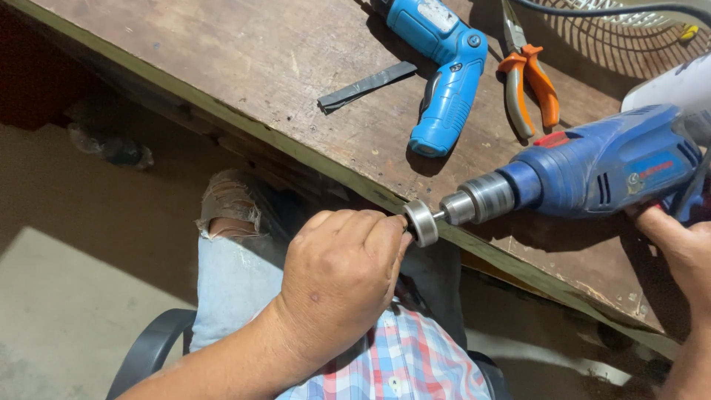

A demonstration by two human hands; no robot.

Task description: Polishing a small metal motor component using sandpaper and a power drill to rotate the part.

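A blue electric drill lies across the edge of a worn wooden workbench, its chuck pointing left. A small round metal bearing sits on the tip of the shaft in the chuck, just off the bench edge. My left hand is curled beside the bearing, with thumb and fingertips touching its left face. My right hand grips the drill's handle at the right edge of the view; most of that hand is out of frame.
On the bench lie a blue cordless screwdriver, orange-handled pliers and a dark flat metal strip. A white fan grille and a black cable sit at the top right. Below are my torn jeans and a chair arm.
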